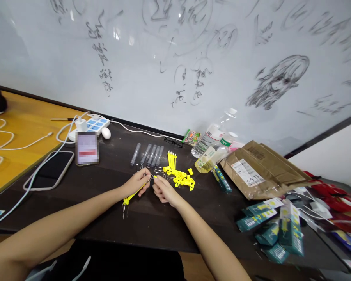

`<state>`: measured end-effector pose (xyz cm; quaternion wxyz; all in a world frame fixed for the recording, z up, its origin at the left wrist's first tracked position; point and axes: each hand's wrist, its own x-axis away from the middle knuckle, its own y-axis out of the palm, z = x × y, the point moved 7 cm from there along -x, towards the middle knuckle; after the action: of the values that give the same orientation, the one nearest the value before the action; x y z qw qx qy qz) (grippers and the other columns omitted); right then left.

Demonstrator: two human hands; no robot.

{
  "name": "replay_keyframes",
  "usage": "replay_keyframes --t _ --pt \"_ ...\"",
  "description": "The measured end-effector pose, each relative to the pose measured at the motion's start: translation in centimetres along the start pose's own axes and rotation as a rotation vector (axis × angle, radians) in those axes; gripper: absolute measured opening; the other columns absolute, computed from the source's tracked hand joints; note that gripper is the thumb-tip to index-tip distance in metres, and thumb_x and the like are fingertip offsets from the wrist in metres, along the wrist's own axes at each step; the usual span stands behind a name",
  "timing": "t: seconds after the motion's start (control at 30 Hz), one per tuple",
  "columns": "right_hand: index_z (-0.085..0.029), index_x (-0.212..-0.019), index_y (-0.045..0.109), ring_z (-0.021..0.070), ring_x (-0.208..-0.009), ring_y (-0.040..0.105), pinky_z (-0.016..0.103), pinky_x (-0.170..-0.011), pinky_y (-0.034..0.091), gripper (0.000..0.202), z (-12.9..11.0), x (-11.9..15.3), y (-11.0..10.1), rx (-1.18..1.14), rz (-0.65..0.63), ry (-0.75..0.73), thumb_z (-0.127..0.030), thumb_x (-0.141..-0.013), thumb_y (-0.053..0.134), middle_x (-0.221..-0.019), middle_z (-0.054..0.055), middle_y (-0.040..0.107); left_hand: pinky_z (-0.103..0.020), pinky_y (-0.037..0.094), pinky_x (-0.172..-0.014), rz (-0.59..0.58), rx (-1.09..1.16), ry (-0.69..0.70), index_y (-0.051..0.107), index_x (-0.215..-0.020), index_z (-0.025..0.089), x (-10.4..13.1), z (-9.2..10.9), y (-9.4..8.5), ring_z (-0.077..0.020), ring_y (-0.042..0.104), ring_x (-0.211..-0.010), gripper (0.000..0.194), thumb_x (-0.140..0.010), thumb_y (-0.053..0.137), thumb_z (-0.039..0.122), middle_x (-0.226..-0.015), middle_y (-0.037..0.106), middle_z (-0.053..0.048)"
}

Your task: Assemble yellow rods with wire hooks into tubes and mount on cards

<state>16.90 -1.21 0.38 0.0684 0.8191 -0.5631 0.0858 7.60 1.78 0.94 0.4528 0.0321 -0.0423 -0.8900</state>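
stretching widest, a dark brown tabletop (169,234) lies beneath the left hand (139,182) and right hand (165,191); beyond them lie clear plastic tubes (151,156). the left fingers curl around a slender yellow plastic rod (133,195); the right fingertips pinch a tiny yellow piece (155,176) near the left thumb.

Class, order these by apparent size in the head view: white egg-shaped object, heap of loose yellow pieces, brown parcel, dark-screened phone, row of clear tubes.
1. Brown parcel
2. Dark-screened phone
3. Row of clear tubes, heap of loose yellow pieces: too alike to rank
4. White egg-shaped object
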Motion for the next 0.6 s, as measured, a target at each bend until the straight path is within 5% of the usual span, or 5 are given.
replay_keyframes --t 0.2,0.6 --pt "-0.020 -0.074 0.044 0.0041 -0.035 0.018 0.014 -0.029 0.018 0.041 -0.24 -0.30 -0.24 0.084 0.020 -0.083 -0.059 -0.085 0.036 -0.048 -0.011 0.023 -0.014 0.032 -0.027 0.005 0.109 -0.082 0.039 -0.079 0.020 -0.03 -0.62 0.01 -0.0059 0.039 -0.029 0.020 -0.083 0.048 0.037 -0.044 0.045 0.010" --pt "-0.021 -0.078 0.043 0.0063 -0.040 0.021 0.018 -0.035 0.018 0.038 -0.06 -0.46 -0.11 0.196 0.031 -0.178 -0.057 -0.088 0.034 -0.053 -0.008 0.027 -0.015 0.034 -0.028 0.004 0.167 -0.102 0.041 -0.076 0.019 -0.06 -0.57 0.49 -0.0065 0.041 -0.029 0.025 -0.081 0.052 0.041 -0.044 0.046 0.009"
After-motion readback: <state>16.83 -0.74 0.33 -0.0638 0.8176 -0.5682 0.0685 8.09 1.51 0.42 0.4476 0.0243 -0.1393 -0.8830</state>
